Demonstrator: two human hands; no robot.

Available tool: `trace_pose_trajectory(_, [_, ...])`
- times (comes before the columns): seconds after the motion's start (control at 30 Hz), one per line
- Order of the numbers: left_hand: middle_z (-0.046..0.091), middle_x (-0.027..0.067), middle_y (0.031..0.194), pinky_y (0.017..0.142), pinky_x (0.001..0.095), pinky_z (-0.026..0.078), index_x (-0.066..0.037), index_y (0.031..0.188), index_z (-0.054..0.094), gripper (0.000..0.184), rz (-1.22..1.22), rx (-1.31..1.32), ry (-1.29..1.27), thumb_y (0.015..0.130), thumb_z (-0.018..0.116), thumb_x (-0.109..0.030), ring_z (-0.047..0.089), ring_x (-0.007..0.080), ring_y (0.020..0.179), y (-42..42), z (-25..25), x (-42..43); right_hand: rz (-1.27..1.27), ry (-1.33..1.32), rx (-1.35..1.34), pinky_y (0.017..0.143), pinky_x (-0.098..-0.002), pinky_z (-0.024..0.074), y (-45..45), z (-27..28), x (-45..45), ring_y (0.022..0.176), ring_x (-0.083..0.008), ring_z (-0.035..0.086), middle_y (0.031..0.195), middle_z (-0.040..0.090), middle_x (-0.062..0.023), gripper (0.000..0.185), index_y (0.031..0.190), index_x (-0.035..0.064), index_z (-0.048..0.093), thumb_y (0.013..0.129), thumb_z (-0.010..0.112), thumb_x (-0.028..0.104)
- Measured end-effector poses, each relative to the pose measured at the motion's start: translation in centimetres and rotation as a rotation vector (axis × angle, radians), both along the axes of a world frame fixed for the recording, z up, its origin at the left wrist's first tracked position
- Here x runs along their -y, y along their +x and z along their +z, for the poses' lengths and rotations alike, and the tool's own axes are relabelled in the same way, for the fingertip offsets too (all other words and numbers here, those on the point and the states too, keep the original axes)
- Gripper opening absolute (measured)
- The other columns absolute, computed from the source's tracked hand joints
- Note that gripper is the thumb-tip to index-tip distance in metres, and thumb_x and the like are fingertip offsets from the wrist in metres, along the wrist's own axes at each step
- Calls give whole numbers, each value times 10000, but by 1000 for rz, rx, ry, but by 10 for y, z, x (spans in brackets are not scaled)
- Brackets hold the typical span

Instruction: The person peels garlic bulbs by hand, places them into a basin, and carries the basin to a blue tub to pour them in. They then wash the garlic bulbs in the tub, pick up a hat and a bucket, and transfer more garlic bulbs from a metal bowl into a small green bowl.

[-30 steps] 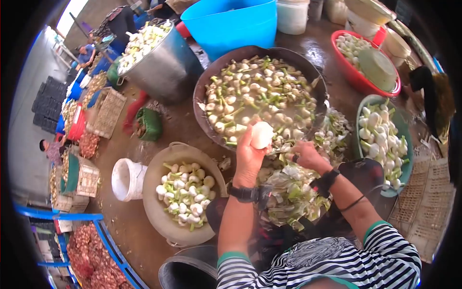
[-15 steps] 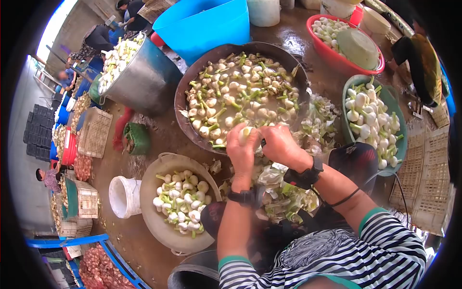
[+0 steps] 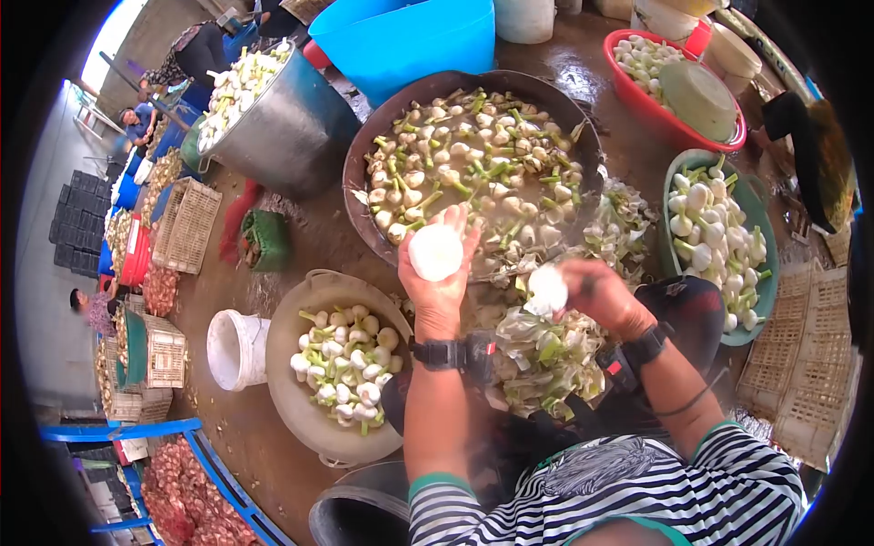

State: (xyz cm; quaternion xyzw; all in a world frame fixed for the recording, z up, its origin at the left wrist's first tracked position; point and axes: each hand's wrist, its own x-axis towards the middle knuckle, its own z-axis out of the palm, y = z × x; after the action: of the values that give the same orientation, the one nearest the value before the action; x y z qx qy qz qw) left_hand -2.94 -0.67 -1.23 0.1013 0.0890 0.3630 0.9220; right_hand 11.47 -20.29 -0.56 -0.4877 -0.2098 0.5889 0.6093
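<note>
On my upturned left hand [image 3: 435, 296] rests a peeled white garlic bulb [image 3: 435, 252], with the fingers behind it, over the near rim of the wide basin. My right hand [image 3: 601, 296], blurred, is to the right with a pale piece of garlic skin [image 3: 548, 290] at its fingertips; a small dark thing in that hand cannot be made out. Below it lies a heap of peeled-off skins [image 3: 551, 359]. The brown basin [image 3: 360, 196] holds murky water and many unpeeled bulbs with green stems. Left of my knees, a grey-beige basin [image 3: 289, 382] holds cleaned bulbs.
A green basin [image 3: 767, 273] of white bulbs stands at right, a red basin [image 3: 628, 94] behind it. At upper left are a metal pot [image 3: 291, 127] heaped with garlic and a blue tub [image 3: 410, 45]. A white bucket [image 3: 238, 350] stands left. Other people work farther back.
My hands have moved apart: the left turned palm up with the bulb, the right drew away to the right with skin. The view has shifted slightly.
</note>
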Motion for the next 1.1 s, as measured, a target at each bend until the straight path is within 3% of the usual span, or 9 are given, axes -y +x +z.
trace_pose_trajectory(0.07, [461,190,1251,976,507,306,35,1074,533,460,-58,-28,59,818,456,-339,325,336,1250,5,-2,3,532,-224,1165,636,-385,480,-2,-17,-2,748,-252,599,760,581,-109,332,977,39,587,869,485,337])
trace_pose_trajectory(0.2, [457,187,1267,1022,384,286,71,1167,493,494,-36,-251,323,871,355,-299,393,308,1212,14,8,24,37,-178,340,696,-332,501,-8,15,-28,789,-197,591,828,604,-73,235,1008,43,589,831,558,195])
trace_pose_trajectory(0.3, [477,168,1238,997,321,296,66,1234,428,463,58,-634,866,900,371,-250,433,239,1157,22,5,32,-39,57,155,759,-316,489,-9,40,-52,883,-177,570,934,592,-69,337,1083,5,550,793,604,168])
trace_pose_trajectory(0.37, [537,143,1111,885,313,395,21,1248,422,460,238,-888,1087,925,394,-305,512,199,992,23,10,39,-142,279,325,799,-312,476,-14,29,-62,935,-181,554,1006,571,-84,388,1133,-18,514,783,607,122])
trace_pose_trajectory(0.53, [536,81,1031,680,261,457,1,1205,455,434,189,-947,843,914,430,-319,522,148,855,21,20,40,-227,367,480,835,-314,456,-18,15,-72,989,-171,532,1041,573,-112,405,1165,-26,495,777,584,46])
trace_pose_trajectory(0.63, [547,84,993,499,214,438,-20,1232,427,427,353,-969,1044,921,423,-312,525,123,798,26,-16,35,-197,102,1146,706,-346,481,-20,26,-73,802,-272,605,827,617,-149,251,1003,0,577,758,563,48])
trace_pose_trajectory(0.83, [549,97,990,558,223,470,-11,1213,445,414,238,-985,859,890,440,-269,539,135,791,27,10,48,-202,-31,1476,608,-432,453,-30,31,-77,701,-374,565,732,588,-177,147,793,26,555,647,536,24])
trace_pose_trajectory(0.93, [537,128,1035,793,321,446,27,1185,464,393,263,-891,693,836,445,-153,539,189,886,27,16,47,-228,-98,1491,606,-431,454,-32,25,-84,691,-377,564,731,590,-179,147,787,16,556,642,535,33])
trace_pose_trajectory(1.1, [572,127,1007,834,303,434,69,1091,526,387,278,-588,486,792,428,-155,545,200,927,22,-1,27,-194,-76,897,613,-415,459,-11,-5,-73,700,-361,581,706,599,-171,95,764,23,571,681,561,70])
